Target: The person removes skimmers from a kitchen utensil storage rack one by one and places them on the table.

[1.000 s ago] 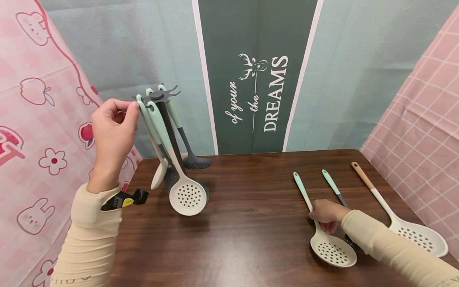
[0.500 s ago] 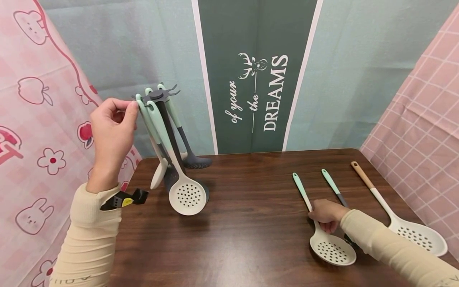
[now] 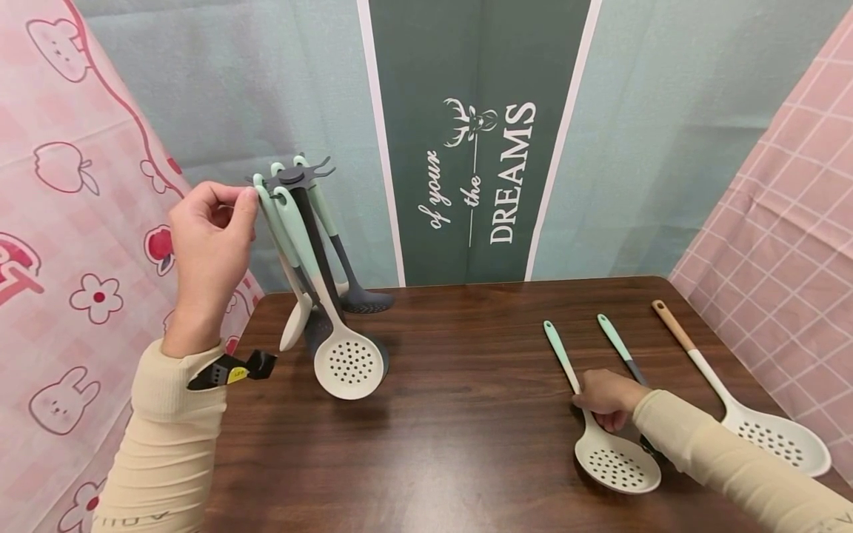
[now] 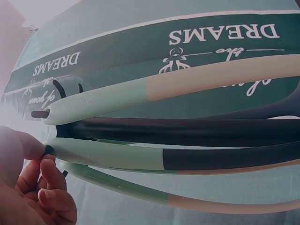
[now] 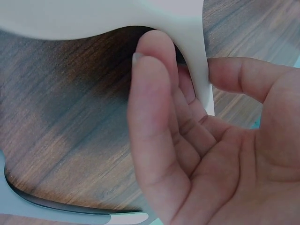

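Observation:
My left hand [image 3: 212,237] is raised at the left, thumb and forefinger pinching a hook tip of the dark utensil rack [image 3: 292,176] at a mint handle's top end [image 4: 108,153]. Several utensils hang from the rack, with a white skimmer [image 3: 349,364] foremost. At the right, my right hand [image 3: 608,396] grips the neck of another white skimmer [image 3: 617,465] with a mint handle [image 3: 555,339]. The right wrist view has the thumb [image 5: 239,77] on one side of that neck and the fingers [image 5: 150,103] on the other.
To the right of that hand lies a utensil with a mint handle [image 3: 614,337] and grey shaft, partly hidden by the sleeve. A larger white skimmer [image 3: 776,440] with a tan handle lies near the right edge of the brown table [image 3: 460,370]. Cloth hangs around the back and sides.

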### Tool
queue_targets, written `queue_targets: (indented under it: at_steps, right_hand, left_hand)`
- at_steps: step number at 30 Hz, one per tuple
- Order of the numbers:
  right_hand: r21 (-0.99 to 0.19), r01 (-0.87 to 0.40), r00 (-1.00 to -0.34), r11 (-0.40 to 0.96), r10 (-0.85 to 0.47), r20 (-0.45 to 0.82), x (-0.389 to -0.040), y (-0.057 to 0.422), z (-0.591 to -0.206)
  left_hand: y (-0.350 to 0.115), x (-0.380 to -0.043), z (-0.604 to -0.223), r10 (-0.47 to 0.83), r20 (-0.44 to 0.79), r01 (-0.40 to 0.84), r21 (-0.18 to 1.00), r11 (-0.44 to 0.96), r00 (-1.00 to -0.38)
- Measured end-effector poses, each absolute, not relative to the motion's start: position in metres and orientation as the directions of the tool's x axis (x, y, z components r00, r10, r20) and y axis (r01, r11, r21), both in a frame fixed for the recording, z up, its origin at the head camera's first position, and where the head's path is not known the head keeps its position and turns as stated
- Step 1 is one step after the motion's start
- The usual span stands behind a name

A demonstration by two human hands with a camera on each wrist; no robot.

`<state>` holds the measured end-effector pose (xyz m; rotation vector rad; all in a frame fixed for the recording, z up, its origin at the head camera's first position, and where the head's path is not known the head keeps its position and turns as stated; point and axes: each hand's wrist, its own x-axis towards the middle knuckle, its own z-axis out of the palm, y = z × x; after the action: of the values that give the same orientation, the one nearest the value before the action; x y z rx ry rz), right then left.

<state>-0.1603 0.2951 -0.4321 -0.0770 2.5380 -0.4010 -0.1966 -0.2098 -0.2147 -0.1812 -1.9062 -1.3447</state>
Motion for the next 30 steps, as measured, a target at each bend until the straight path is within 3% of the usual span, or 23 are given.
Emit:
queue_targets:
  at_steps: [20, 30]
  right_hand:
    - [-0.308, 0.03, -0.857, 0.951, -0.134, -0.497, -0.162, 0.298, -0.432]
    - [-0.366, -0.016, -0.874, 0.93, -0.191, -0.448, -0.178, 0.294, -0.398]
  left_hand:
    - [-0.21, -0.196, -0.214, -0.305, 0.648, 0.498, 0.745, 0.443, -0.698]
    - [-0.211, -0.196, -0.214, -0.294, 0.644, 0.49, 0.745, 0.453, -0.707]
